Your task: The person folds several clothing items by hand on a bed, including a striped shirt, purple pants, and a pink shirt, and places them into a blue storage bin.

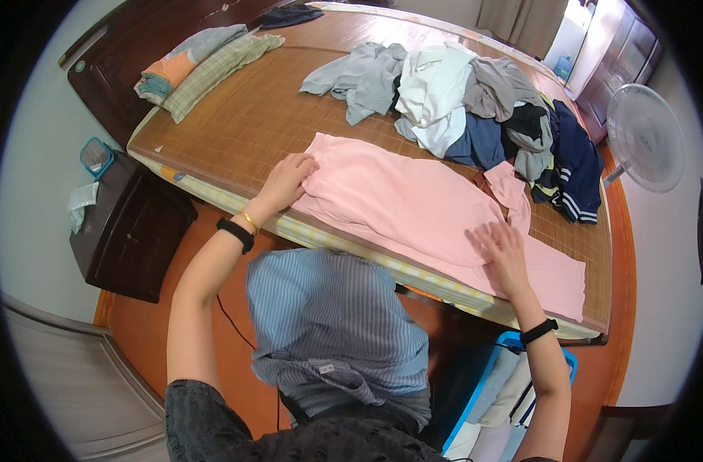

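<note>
A pink long-sleeved garment [403, 202] lies spread along the near edge of the bed, on a brown woven mat [253, 110]. My left hand [290, 176] rests at its left end, fingers bent over the cloth; whether they pinch it cannot be told. My right hand [498, 248], slightly blurred, is over the right part of the garment with its fingers apart, near a narrow pink piece [513, 193] that sticks out towards the pile. Blue striped cloth [340, 312] lies in front of my body, over my lap.
Behind the pink garment are heaped clothes: a grey one [368, 78], a white one [435, 92] and a navy one [576, 156]. Folded bedding [213, 72] lies at the back left. A dark nightstand [138, 225] stands left, a fan [645, 138] right. A blue-rimmed bin [478, 398] holds clothes below.
</note>
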`<state>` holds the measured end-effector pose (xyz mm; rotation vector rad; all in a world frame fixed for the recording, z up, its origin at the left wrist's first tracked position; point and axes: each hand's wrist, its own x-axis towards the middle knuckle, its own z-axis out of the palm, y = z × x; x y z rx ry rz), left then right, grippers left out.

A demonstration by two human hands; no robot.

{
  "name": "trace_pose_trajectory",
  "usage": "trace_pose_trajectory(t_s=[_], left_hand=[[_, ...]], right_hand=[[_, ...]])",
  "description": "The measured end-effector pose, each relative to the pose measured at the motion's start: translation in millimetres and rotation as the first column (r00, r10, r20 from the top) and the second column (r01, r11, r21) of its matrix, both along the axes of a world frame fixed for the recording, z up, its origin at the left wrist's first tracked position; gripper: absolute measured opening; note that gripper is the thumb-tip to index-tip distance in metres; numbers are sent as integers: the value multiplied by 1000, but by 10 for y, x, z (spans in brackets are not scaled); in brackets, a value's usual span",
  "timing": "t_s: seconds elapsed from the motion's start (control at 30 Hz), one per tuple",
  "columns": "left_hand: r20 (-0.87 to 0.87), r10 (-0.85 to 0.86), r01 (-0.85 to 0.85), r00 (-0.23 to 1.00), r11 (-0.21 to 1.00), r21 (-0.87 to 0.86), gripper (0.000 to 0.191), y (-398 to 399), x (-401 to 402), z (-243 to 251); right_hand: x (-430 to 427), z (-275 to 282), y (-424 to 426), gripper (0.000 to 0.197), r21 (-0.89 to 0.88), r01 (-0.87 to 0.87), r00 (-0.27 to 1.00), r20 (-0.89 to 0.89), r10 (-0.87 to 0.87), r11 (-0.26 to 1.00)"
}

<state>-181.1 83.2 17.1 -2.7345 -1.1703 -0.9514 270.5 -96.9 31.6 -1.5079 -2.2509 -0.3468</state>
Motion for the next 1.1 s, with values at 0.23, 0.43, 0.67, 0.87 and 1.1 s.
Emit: trace_pose_trajectory(t_s=[0.23, 0.43, 0.67, 0.87, 1.1], left_hand=[[-181, -44, 67, 983, 991, 119, 25, 229, -17, 161], [-68, 90, -86, 994, 994, 69, 23, 125, -252, 220], [77, 81, -73, 994, 992, -103, 22, -7, 56, 94], [-51, -74, 64, 996, 981, -183, 32, -102, 675, -164], [-227, 99, -166, 969, 940, -297, 42, -166, 676, -414]], right_hand=[[-161, 96, 206, 29, -45, -85, 990, -113, 79, 995], [-286, 248, 14, 28, 12, -19, 938, -345, 22, 1000], [-425, -125, -132, 50, -249, -115, 979, -193, 68, 962], [-499, -438, -127, 48, -108, -79, 990, -121, 66, 991], [-191, 363, 134, 29, -695, -284, 766, -579, -279, 661]])
